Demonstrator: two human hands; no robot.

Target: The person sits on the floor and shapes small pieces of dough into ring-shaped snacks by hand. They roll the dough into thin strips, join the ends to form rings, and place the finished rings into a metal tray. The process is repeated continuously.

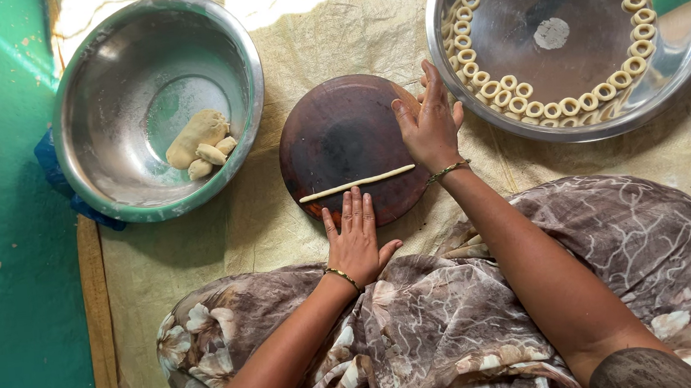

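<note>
Left hand [355, 240] lies flat, fingers together, at the board's [339, 135] 6 o'clock; right hand [430, 121] flat at 3. Uneven pressure may snap the dough rope [357, 183].

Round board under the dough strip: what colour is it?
Dark reddish-brown board, darkest at its centre, with the pale dough strip across it. The head view shows it best.

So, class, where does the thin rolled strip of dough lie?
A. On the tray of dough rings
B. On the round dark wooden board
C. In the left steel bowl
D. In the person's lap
B: the dough strip lies across the wooden board, between the left hand and right hand.
</note>
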